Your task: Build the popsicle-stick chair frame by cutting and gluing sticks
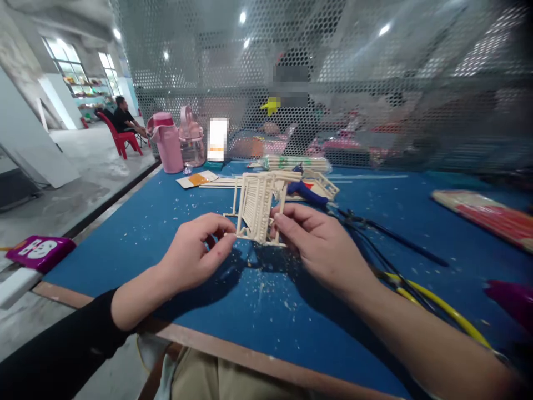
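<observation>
A small model built of thin pale wooden sticks (255, 208), with a close row of slats and an open frame, is held up above the blue table. My left hand (200, 250) pinches its lower left corner between thumb and forefinger. On the right side, my right hand (316, 239) grips the frame, thumb in front and the other fingers partly hidden behind. Just behind the model lie a blue-handled tool (308, 193), partly covered, and another stick frame (327, 186). Loose sticks (220, 183) lie to the left of these.
Dark-handled pliers (408, 241) and a yellow-handled tool (449, 314) lie near my right forearm. Wrapped sticks (297, 163), a pink thermos (167, 144) and a clear bottle (192, 147) stand or lie along the back, before a perforated metal screen (166, 66). A purple power strip (41, 253) is at left.
</observation>
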Action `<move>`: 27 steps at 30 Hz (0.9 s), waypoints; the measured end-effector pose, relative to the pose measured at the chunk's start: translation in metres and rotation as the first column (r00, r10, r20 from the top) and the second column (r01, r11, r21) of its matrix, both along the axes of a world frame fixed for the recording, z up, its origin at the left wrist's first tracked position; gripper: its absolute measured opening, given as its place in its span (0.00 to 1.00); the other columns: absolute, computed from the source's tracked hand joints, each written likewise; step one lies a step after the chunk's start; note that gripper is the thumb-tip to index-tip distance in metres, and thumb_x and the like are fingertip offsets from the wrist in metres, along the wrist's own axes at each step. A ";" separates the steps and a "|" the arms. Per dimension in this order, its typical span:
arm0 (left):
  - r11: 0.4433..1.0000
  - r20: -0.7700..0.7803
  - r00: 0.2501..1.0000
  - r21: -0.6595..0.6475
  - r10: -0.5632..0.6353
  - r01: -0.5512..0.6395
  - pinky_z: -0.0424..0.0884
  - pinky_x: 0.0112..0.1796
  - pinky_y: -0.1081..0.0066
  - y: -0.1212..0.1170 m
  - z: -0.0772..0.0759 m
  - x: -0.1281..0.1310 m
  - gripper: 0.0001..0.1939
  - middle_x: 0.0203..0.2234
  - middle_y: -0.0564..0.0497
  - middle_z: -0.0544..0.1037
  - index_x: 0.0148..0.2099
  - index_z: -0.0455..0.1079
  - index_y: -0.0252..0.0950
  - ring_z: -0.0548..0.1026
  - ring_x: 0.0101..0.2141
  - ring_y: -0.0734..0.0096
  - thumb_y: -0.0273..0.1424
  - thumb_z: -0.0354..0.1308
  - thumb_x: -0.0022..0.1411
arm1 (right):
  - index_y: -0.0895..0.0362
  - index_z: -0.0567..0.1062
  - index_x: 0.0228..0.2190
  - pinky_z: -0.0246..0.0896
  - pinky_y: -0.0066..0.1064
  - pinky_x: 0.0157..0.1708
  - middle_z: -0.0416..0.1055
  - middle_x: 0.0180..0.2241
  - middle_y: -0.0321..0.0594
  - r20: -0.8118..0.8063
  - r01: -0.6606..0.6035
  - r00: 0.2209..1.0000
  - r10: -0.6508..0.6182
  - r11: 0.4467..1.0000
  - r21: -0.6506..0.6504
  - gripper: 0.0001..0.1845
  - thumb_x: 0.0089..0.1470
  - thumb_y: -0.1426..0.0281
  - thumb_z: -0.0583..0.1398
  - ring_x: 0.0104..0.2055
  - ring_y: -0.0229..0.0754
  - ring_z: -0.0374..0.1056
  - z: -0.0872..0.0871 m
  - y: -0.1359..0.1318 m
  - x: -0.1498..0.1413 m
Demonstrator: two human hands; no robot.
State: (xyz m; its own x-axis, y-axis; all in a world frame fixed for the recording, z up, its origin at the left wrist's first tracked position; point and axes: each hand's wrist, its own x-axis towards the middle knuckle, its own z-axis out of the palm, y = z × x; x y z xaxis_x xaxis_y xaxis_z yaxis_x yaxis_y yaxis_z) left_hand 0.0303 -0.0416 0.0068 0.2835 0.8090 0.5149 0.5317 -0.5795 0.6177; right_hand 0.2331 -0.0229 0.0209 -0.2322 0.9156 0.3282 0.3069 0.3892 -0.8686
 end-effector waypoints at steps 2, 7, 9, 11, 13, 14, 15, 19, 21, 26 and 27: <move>0.987 0.096 0.994 -0.159 0.042 -0.027 0.66 0.23 0.75 0.002 0.001 0.005 0.07 0.24 0.52 0.74 0.36 0.70 0.32 0.69 0.22 0.76 0.25 0.52 0.56 | 0.57 0.70 0.30 0.45 0.25 0.16 0.65 0.22 0.32 -0.023 -0.022 1.000 0.021 1.000 -0.018 0.12 0.56 0.61 0.56 0.18 0.31 0.51 0.000 0.000 0.001; 0.937 0.349 0.935 -0.344 0.067 0.061 0.68 0.25 0.75 0.004 -0.008 0.012 0.07 0.25 0.50 0.74 0.37 0.70 0.31 0.71 0.24 0.74 0.28 0.55 0.55 | 0.56 0.71 0.31 0.45 0.25 0.15 0.65 0.23 0.32 -0.072 -0.035 0.997 0.029 0.996 -0.081 0.13 0.56 0.59 0.56 0.18 0.30 0.52 -0.003 0.001 0.002; 0.951 0.411 0.912 -0.288 0.019 0.110 0.70 0.29 0.73 0.005 -0.013 0.013 0.09 0.30 0.47 0.76 0.38 0.70 0.31 0.73 0.28 0.72 0.29 0.58 0.54 | 0.56 0.71 0.32 0.44 0.25 0.14 0.64 0.22 0.32 -0.105 -0.026 0.994 0.014 0.993 -0.115 0.14 0.55 0.57 0.56 0.17 0.30 0.51 -0.003 0.001 0.002; 0.966 0.423 0.906 -0.225 -0.022 0.129 0.72 0.32 0.71 0.007 -0.017 0.012 0.10 0.33 0.45 0.77 0.39 0.71 0.30 0.75 0.31 0.70 0.30 0.59 0.55 | 0.56 0.71 0.33 0.44 0.25 0.14 0.64 0.21 0.31 -0.137 -0.021 0.991 0.001 0.989 -0.145 0.16 0.54 0.55 0.57 0.16 0.29 0.51 -0.002 0.002 0.001; 0.981 0.404 0.914 -0.163 -0.034 0.108 0.72 0.33 0.71 0.008 -0.020 0.011 0.09 0.34 0.44 0.78 0.39 0.72 0.31 0.75 0.32 0.70 0.31 0.59 0.57 | 0.57 0.71 0.35 0.46 0.25 0.14 0.63 0.21 0.30 -0.150 -0.025 0.989 -0.001 0.984 -0.175 0.18 0.53 0.54 0.57 0.16 0.29 0.51 -0.002 0.003 0.000; 0.987 0.392 0.919 -0.130 -0.032 0.090 0.72 0.33 0.72 0.009 -0.021 0.010 0.08 0.34 0.44 0.79 0.39 0.73 0.32 0.76 0.33 0.70 0.31 0.59 0.58 | 0.57 0.71 0.36 0.47 0.25 0.13 0.63 0.21 0.30 -0.143 -0.027 0.990 0.000 0.982 -0.188 0.18 0.53 0.54 0.58 0.16 0.29 0.51 -0.002 0.003 -0.001; 0.993 0.384 0.923 -0.097 -0.027 0.069 0.72 0.34 0.72 0.010 -0.022 0.010 0.08 0.35 0.44 0.79 0.38 0.74 0.32 0.76 0.33 0.70 0.30 0.58 0.58 | 0.57 0.70 0.37 0.48 0.25 0.13 0.63 0.21 0.30 -0.131 -0.020 0.991 -0.005 0.983 -0.185 0.19 0.53 0.54 0.57 0.15 0.30 0.52 -0.003 0.003 -0.001; 1.000 0.353 0.936 -0.008 -0.002 0.005 0.73 0.36 0.71 0.012 -0.021 0.009 0.05 0.34 0.46 0.81 0.37 0.75 0.33 0.78 0.34 0.70 0.27 0.58 0.58 | 0.55 0.66 0.43 0.59 0.27 0.18 0.65 0.30 0.36 -0.035 0.230 0.973 -0.228 0.943 0.240 0.16 0.54 0.63 0.58 0.21 0.33 0.60 -0.010 0.001 -0.001; 0.999 0.323 0.946 0.033 -0.003 -0.008 0.74 0.37 0.71 0.012 -0.021 0.009 0.05 0.33 0.47 0.82 0.36 0.75 0.34 0.78 0.34 0.70 0.26 0.59 0.58 | 0.54 0.66 0.43 0.65 0.30 0.26 0.65 0.36 0.40 0.060 0.235 0.934 -0.351 0.734 0.638 0.15 0.53 0.70 0.60 0.29 0.37 0.65 -0.014 -0.002 0.000; 0.992 0.248 0.968 0.124 -0.043 0.012 0.74 0.36 0.73 0.012 -0.021 0.010 0.05 0.32 0.48 0.82 0.36 0.76 0.35 0.79 0.33 0.70 0.26 0.59 0.59 | 0.54 0.69 0.43 0.65 0.45 0.47 0.58 0.52 0.50 0.352 -0.143 0.860 -0.369 0.488 0.861 0.15 0.52 0.75 0.59 0.52 0.52 0.61 -0.022 -0.010 -0.001; 0.991 0.238 0.970 0.136 -0.049 0.016 0.75 0.35 0.73 0.011 -0.021 0.010 0.04 0.32 0.48 0.82 0.36 0.75 0.35 0.79 0.33 0.70 0.26 0.59 0.59 | 0.54 0.69 0.43 0.63 0.47 0.49 0.55 0.55 0.51 0.361 -0.145 0.858 -0.366 0.502 0.852 0.15 0.53 0.75 0.59 0.55 0.54 0.58 -0.023 -0.010 -0.003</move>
